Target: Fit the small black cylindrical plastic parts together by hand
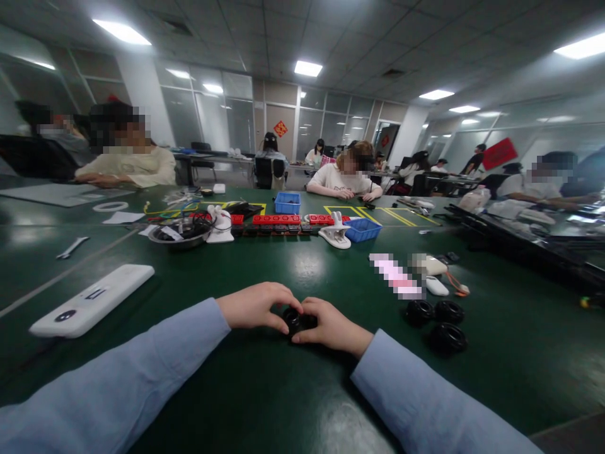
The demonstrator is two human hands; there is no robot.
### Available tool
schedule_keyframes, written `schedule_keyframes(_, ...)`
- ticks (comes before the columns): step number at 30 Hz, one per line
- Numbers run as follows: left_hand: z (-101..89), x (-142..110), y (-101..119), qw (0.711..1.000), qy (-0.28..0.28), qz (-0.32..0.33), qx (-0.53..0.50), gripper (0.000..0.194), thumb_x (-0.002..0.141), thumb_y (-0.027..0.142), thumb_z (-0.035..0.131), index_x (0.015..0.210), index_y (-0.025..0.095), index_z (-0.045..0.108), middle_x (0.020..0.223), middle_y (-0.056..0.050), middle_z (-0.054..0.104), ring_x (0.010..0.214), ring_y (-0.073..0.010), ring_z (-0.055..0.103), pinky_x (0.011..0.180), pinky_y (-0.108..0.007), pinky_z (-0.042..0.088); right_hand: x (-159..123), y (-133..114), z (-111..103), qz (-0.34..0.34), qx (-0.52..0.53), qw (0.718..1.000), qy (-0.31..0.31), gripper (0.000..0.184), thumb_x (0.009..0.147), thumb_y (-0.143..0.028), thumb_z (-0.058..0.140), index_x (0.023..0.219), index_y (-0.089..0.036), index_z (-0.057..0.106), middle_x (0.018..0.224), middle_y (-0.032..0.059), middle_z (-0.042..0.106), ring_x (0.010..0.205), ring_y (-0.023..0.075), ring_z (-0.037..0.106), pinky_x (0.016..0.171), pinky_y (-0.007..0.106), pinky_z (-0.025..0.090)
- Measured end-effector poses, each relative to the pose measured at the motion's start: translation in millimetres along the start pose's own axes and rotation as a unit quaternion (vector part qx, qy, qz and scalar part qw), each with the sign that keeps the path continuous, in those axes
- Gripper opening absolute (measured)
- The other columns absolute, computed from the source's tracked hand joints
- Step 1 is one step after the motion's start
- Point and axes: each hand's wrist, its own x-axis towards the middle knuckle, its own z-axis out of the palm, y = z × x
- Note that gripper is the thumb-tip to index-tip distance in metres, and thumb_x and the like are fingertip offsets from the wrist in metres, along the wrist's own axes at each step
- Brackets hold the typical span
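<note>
Just above the green table, both of my hands meet around a small black wheel-like part point(292, 320). My left hand point(261, 307) curls over it from the left, thumb and fingers closed on its edge. From the right, my right hand point(328, 325) pinches the same part, or a dark piece close against it; the fingers hide which. Off to the right lie similar black wheel-like parts, one in front point(447, 338) and two behind it, at left point(420, 311) and right point(449, 311).
A long white device point(94, 299) and a wrench point(72, 248) lie at left. Farther back are a metal bowl point(179, 234), red blocks point(276, 219), a white clamp stand point(336, 231) and blue bins point(363, 229). A white mouse point(435, 285) lies at right. Several people sit around.
</note>
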Motion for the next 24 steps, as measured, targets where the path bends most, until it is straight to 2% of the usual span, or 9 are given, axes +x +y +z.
schedule_keyframes(10,-3.9,1.7,4.9,0.998,-0.015,-0.005,0.056,0.040,0.069,0.031,0.073,0.106,0.023,0.063,0.101,-0.003,0.063,0.097,-0.0196,0.054,0.083,-0.028,0.040,1.6,1.4,2.9,0.024,0.016,1.000,0.006,0.030,0.061,-0.029,0.077,0.086,-0.014,0.068,0.085,0.0032,0.057,0.081,0.0186,0.054,0.072,0.030,0.042)
schedule_keyframes(17,-7.3,4.1,0.3,0.999,-0.036,-0.006,0.039,0.042,0.067,0.030,0.075,0.107,0.023,0.064,0.101,-0.002,0.064,0.095,-0.0180,0.056,0.083,-0.026,0.041,-0.1,2.5,1.7,0.007,0.026,1.000,-0.004,0.027,0.065,-0.030,0.074,0.088,-0.018,0.069,0.089,0.0033,0.057,0.084,0.0190,0.054,0.075,0.030,0.042)
schedule_keyframes(24,-4.9,3.6,-1.1,0.999,-0.022,-0.014,0.047,0.044,0.065,0.032,0.076,0.106,0.025,0.065,0.098,-0.001,0.065,0.092,-0.0176,0.057,0.080,-0.025,0.042,-0.1,-2.2,3.9,0.009,0.014,1.000,-0.007,0.023,0.066,-0.029,0.073,0.086,-0.018,0.069,0.088,0.0032,0.057,0.083,0.0184,0.055,0.075,0.030,0.043)
